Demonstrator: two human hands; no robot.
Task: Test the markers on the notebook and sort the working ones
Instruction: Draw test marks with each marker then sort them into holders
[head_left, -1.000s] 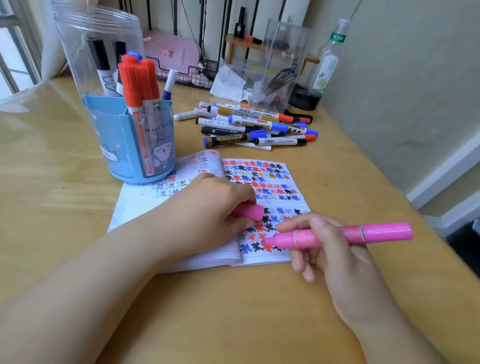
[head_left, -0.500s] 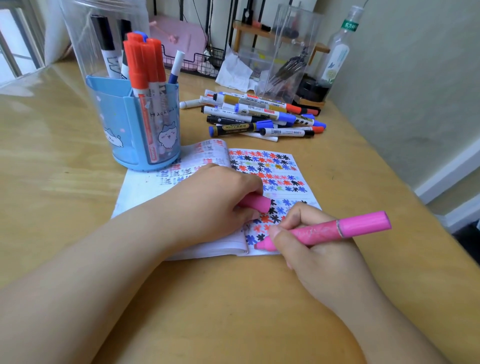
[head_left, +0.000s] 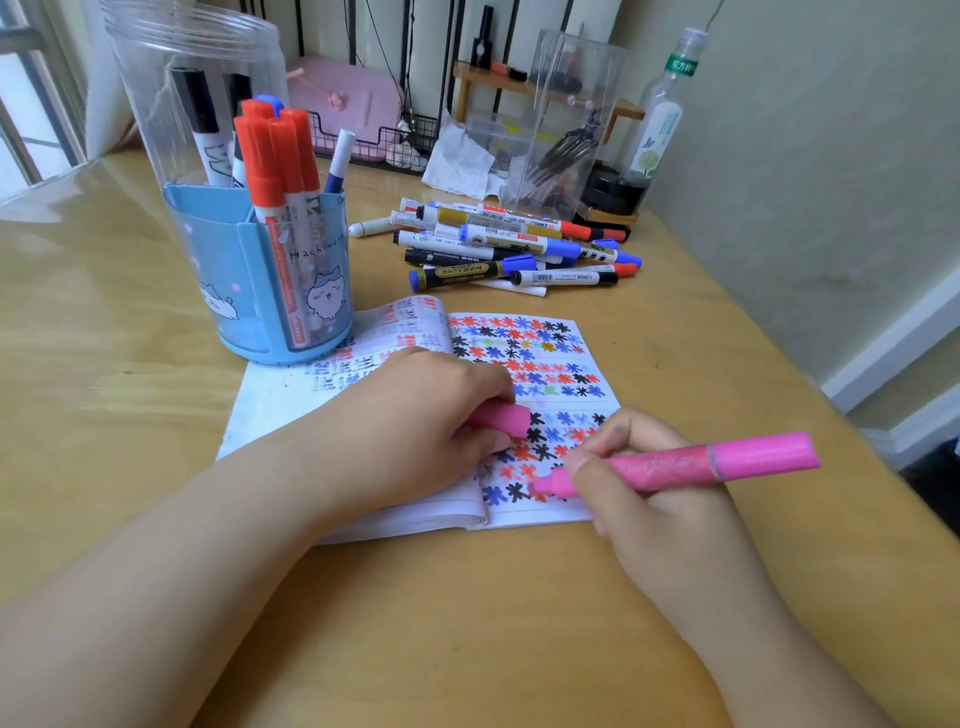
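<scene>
Right hand grips the pink marker, tip touching the lower right page of the open notebook on the desk. Left hand rests on the notebook's fold, fingers curled around the pink cap. Blue holder (red-capped markers upright inside) stands at the notebook's far left corner. Loose marker pile lies beyond the notebook.
</scene>
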